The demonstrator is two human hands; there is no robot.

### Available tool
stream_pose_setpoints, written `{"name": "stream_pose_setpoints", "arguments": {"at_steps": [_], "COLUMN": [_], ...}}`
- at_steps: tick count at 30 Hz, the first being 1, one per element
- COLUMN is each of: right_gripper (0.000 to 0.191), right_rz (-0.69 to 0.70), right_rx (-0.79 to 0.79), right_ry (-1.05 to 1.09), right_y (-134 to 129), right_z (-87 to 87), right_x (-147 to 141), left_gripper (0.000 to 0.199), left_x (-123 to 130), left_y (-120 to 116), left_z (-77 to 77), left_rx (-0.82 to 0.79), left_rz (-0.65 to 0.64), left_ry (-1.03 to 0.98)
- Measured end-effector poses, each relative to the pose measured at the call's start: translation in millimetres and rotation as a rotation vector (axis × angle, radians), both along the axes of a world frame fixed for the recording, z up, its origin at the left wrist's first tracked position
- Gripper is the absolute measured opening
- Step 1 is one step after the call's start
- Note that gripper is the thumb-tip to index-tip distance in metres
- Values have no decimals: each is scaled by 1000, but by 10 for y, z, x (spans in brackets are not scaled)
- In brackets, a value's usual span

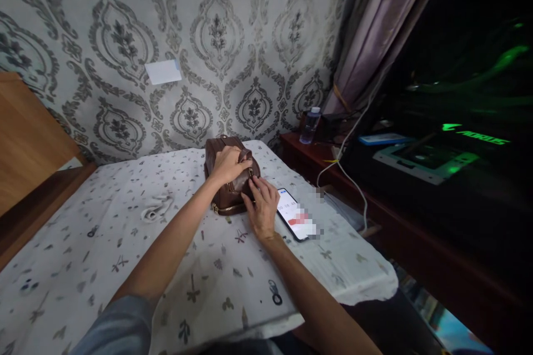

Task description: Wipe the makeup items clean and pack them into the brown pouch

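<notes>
A brown leather bag (225, 199) with brass-coloured zippers lies on the white patterned tablecloth (212, 288) near the wall. Across its top rests my left hand (230, 165), its fingers bent around a raised part by the handle. My right hand (262, 203) touches the bag's right side, thumb and fingertips near a zipper on the front pocket; whether they pinch the pull is too small to tell. Just right of that hand lies a phone (293, 216) with a lit screen. A crumpled whitish cloth (157, 208) is left of the bag.
A bottle (310, 125) stands on the dark red desk (290, 147) at the back right, with a white cable (347, 175) hanging nearby. Farther right is a black computer case (458, 83) with green lights. A wooden board (33, 138) borders the left side.
</notes>
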State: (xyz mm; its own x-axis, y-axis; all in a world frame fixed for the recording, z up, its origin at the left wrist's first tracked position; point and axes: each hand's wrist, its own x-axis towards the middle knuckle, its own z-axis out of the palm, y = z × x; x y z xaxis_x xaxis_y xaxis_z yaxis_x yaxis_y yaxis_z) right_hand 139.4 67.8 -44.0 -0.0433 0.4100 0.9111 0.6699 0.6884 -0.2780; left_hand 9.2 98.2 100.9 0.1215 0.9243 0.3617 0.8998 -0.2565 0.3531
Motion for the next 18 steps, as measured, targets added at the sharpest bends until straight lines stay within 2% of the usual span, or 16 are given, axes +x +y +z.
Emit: {"name": "stream_pose_setpoints", "arguments": {"at_steps": [10, 18], "right_gripper": [40, 38], "right_rz": [52, 49], "right_rx": [-39, -105], "right_ry": [-1, -54], "right_y": [68, 55], "right_z": [-56, -14], "right_x": [-12, 38], "left_gripper": [17, 17], "left_x": [-16, -3], "left_y": [-11, -22], "left_z": [-7, 2], "left_rx": [3, 5], "left_rz": [-28, -28], "left_ry": [-24, -18]}}
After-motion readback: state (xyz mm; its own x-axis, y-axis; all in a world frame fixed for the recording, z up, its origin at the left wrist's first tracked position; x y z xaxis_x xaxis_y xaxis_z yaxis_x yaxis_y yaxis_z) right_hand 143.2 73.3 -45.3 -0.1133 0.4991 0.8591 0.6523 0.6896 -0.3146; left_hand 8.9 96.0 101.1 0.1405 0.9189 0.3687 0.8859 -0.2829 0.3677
